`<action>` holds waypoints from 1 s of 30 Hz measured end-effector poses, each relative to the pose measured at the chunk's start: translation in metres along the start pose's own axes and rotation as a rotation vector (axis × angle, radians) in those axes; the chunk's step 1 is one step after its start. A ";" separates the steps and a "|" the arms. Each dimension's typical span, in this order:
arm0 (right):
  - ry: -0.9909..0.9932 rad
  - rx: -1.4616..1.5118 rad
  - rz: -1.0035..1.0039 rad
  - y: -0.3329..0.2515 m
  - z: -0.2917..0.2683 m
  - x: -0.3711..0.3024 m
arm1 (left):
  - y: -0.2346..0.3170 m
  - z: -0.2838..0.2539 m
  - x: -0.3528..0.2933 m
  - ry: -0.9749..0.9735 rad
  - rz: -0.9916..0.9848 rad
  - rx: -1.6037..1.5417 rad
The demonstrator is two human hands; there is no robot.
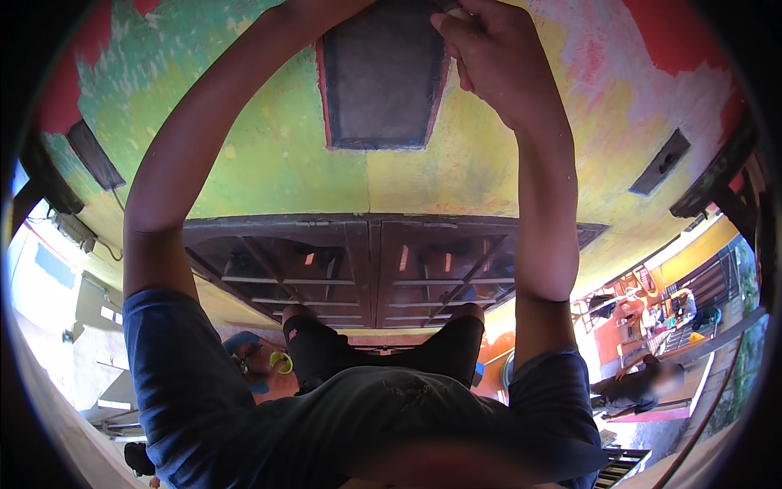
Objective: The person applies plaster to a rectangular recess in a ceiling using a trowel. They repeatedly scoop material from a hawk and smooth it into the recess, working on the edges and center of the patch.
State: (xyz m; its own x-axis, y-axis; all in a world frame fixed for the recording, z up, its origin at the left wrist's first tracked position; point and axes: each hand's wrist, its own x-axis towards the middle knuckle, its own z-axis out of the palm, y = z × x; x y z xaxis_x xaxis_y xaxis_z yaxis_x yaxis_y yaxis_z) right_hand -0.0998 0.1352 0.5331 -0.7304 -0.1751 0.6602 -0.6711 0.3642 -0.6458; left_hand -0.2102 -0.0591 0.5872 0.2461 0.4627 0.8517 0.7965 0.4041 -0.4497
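Both my arms reach up toward a painted wall (pixel 277 167), patchy green on the left and yellow on the right. My right hand (pixel 493 61) is closed at the top, beside a dark grey panel (pixel 383 90) with reddish edges. A small pale piece (pixel 460 14) shows at its fingers; I cannot make out what it belongs to. My left forearm (pixel 236 69) runs past the panel's upper left corner, and the left hand lies beyond the upper edge of the picture.
Below the panel are brown double doors (pixel 375 273) with glass panes. Dark boxes (pixel 661 161) are set on the wall at both sides. Down left, someone (pixel 244 346) is beside a yellow-green container (pixel 281 363). Another person (pixel 639 387) is at lower right, near a railing.
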 end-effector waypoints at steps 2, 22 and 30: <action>0.035 -0.081 -0.144 0.000 -0.002 0.003 | -0.002 0.001 0.000 -0.010 -0.001 0.000; 0.042 -0.020 -0.083 0.003 -0.004 0.000 | 0.001 0.005 0.004 0.043 0.063 0.009; 0.068 -0.131 -0.120 -0.011 -0.007 0.008 | -0.001 0.007 0.014 0.119 0.020 0.021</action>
State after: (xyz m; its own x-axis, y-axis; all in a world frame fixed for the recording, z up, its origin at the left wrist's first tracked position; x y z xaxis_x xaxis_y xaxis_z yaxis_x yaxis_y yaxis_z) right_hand -0.0974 0.1366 0.5478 -0.6330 -0.1638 0.7566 -0.7272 0.4609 -0.5086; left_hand -0.2114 -0.0477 0.5977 0.3263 0.3744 0.8680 0.7796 0.4127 -0.4711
